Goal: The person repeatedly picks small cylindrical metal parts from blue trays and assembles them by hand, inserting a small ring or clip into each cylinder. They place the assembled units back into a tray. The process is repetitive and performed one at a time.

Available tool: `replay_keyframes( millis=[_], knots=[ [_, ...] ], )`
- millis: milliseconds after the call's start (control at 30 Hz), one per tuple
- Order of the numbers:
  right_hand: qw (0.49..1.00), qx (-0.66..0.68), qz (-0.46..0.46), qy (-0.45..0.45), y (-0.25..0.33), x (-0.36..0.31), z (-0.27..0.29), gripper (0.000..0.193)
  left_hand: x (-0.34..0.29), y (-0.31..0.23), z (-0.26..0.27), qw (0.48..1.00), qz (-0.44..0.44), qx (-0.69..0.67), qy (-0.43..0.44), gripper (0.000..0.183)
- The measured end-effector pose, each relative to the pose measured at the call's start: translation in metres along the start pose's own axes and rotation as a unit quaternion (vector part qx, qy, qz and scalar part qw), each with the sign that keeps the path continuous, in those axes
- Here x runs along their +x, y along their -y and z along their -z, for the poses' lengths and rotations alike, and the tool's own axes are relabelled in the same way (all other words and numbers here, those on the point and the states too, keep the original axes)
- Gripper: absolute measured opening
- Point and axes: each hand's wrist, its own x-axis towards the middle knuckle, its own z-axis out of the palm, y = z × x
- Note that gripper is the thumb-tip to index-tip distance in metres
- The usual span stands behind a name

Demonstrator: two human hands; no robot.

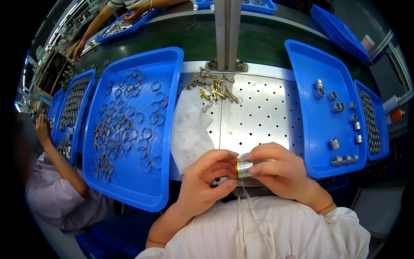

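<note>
In front of my chest I hold a short silver metal cylinder (245,168) with a yellow band at its left end. The fingers of my right hand (282,170) are closed round its right side. At the banded end the fingers of my left hand (206,176) curl against it, with the thumb below. A thin wire hangs down from the cylinder. In the blue tray (166,181) to my left lie many thin metal rings with wire ends (139,117). Several silver cylinders (334,143) stand or lie in the blue tray (317,170) to my right.
Brass-coloured clip-like pieces (217,88) lie beside a crumpled white sheet (192,134) on the perforated metal plate (263,112). A metal post (227,39) rises behind. Filled trays flank both sides. A co-worker's arm (64,168) is at left; another person's hand (133,13) works at far left.
</note>
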Motion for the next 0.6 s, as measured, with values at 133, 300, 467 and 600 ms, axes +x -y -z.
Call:
replay_keyframes(
  millis=[133, 300, 467, 600],
  knots=[
    [1.000, 0.018, -0.015, 0.003, 0.001, 0.002, -0.001, 0.033, 0.001, 0.003, 0.000, 0.993, -0.076, 0.089, 0.022, 0.040],
    [0.997, 0.035, -0.068, 0.028, 0.005, 0.000, 0.001, 0.038, 0.002, 0.004, -0.002, 0.987, -0.112, 0.113, 0.027, 0.037],
    [0.996, 0.042, -0.071, 0.029, 0.005, -0.002, 0.000, 0.037, 0.000, 0.005, 0.000, 0.988, -0.094, 0.117, 0.025, 0.041],
    [0.996, 0.047, -0.072, 0.029, 0.006, -0.001, 0.000, 0.036, -0.001, 0.007, 0.000, 0.989, -0.096, 0.108, 0.017, 0.040]
  ],
)
